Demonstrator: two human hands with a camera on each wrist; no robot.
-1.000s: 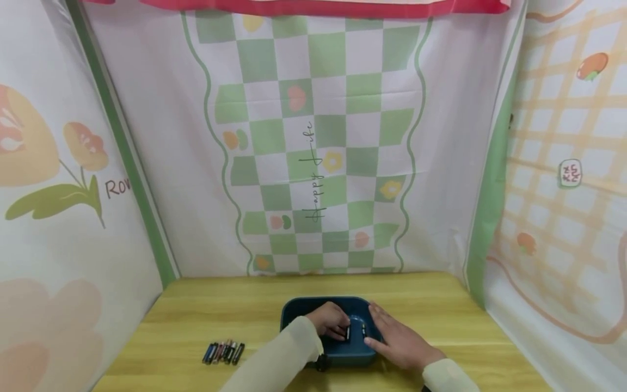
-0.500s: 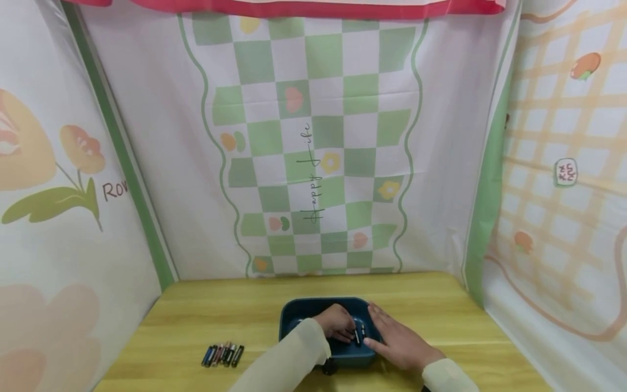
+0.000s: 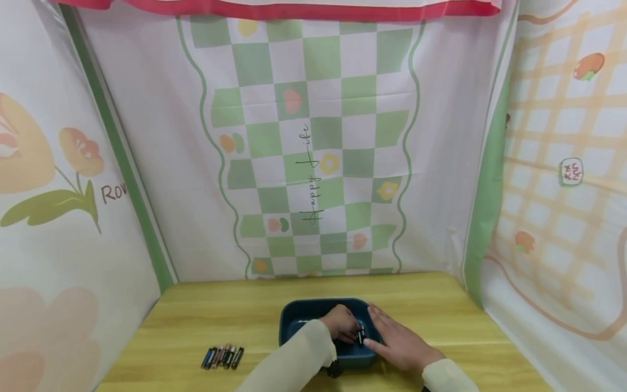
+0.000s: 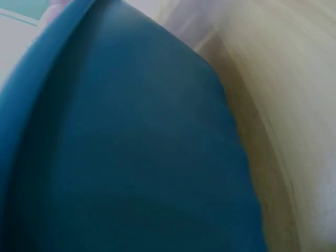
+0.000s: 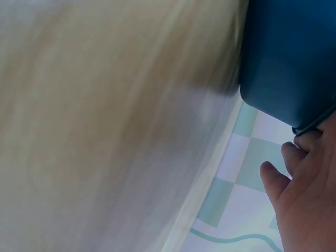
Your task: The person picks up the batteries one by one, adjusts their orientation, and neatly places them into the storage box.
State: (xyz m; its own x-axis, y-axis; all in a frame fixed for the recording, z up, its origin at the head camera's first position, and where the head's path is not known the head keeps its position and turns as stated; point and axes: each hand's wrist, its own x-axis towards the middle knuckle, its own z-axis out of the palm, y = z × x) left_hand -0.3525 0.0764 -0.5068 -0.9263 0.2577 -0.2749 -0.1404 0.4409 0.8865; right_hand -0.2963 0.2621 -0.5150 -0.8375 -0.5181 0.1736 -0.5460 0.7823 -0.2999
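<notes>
In the head view a dark blue rectangular bin [image 3: 313,304] stands on the wooden table. My left hand [image 3: 340,322] reaches inside it, fingers curled down at a small dark battery [image 3: 360,338] on the bin floor. Another battery lies right beside that one, partly overlapped by it. My right hand [image 3: 399,340] rests with straight fingers along the bin's right rim, thumb over the front corner. In the right wrist view the fingers [image 5: 294,155] meet the rim of the bin [image 5: 286,63]. The bin's outer wall [image 4: 136,131] fills most of the left wrist view, which hides the left hand.
A row of several batteries [image 3: 222,357] in blue, black and reddish colours lies on the table [image 3: 220,305], left of the bin. Printed cloth [image 3: 320,136] hangs behind the table and along both sides.
My left hand has shifted right inside the bin, and the battery at its fingertips has come up beside the other one. The right hand keeps its place on the rim.
</notes>
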